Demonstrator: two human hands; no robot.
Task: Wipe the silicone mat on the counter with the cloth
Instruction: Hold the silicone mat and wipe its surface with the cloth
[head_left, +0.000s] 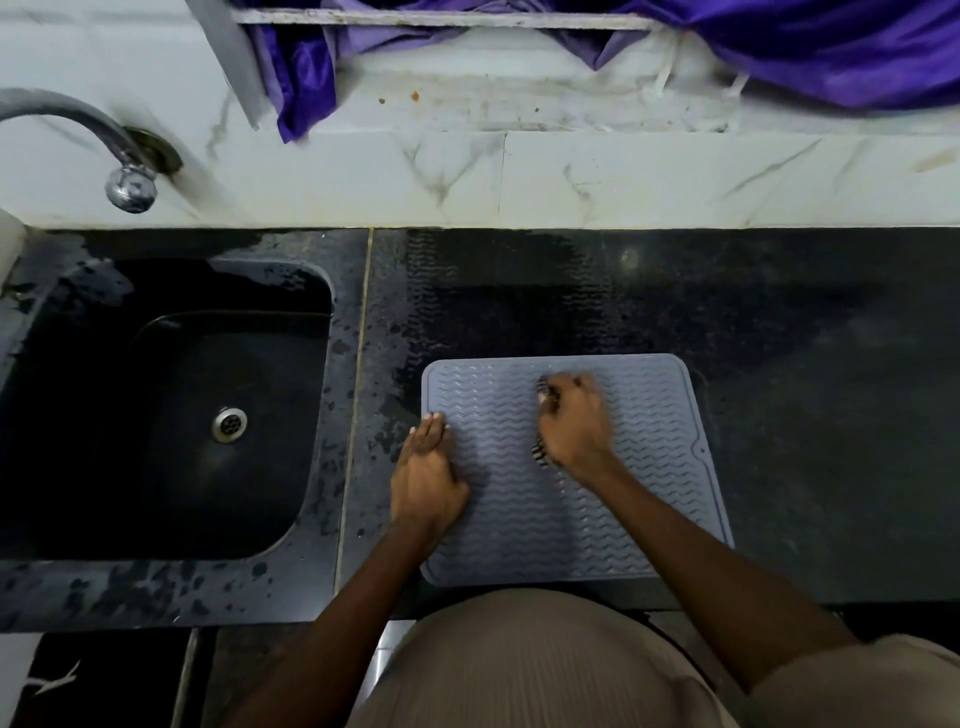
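A grey silicone mat (644, 483) with a wavy ribbed pattern lies flat on the black counter (805, 364), near its front edge. My right hand (574, 423) presses down on the mat's upper middle, closed over a small striped cloth (542, 453) that peeks out beneath the palm and by the fingers. The hand looks slightly blurred. My left hand (426, 473) rests flat on the mat's left edge, fingers together and pointing away from me, holding nothing.
A black sink (156, 415) with a metal drain (229, 424) lies left of the mat; the counter around it is wet. A chrome tap (124, 176) sticks out of the marble wall. Purple fabric (779, 47) hangs on the window sill above.
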